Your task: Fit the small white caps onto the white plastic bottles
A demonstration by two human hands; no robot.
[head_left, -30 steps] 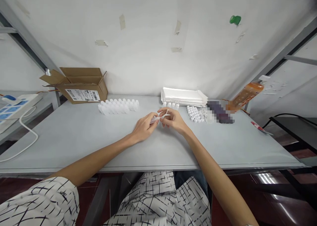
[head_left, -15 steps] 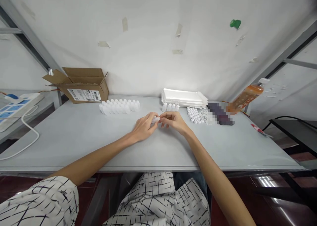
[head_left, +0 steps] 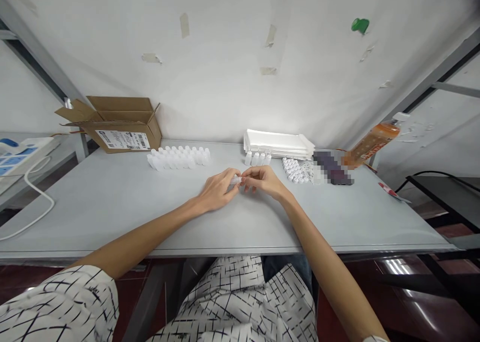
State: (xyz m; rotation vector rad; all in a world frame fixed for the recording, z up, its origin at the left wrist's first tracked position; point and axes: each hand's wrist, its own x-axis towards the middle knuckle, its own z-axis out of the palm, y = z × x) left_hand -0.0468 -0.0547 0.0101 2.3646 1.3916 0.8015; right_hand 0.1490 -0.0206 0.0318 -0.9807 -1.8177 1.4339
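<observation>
My left hand (head_left: 217, 189) is closed around a small translucent plastic bottle (head_left: 235, 180), which lies on its side with its neck to the right. At that neck my right hand (head_left: 266, 182) pinches with thumb and fingers; what sits between the fingertips is too small to make out. Behind my right hand stand several white-capped bottles (head_left: 255, 159). To its right lie rows of small white caps (head_left: 291, 169) and a heap of small whitish parts (head_left: 307, 171). Several uncapped translucent bottles (head_left: 176, 159) stand in rows farther left.
An opened cardboard box (head_left: 123, 127) sits at the back left. White flat packs (head_left: 277, 143) are stacked by the wall. On the right are a blurred dark object (head_left: 332, 168), an orange drink bottle (head_left: 371, 144) and a red-and-white packet (head_left: 390, 189). A power strip (head_left: 22, 154) lies far left.
The view has shifted slightly, so the table things sit a little higher in the picture. Both hands stay together at the small bottle, with almost no movement.
</observation>
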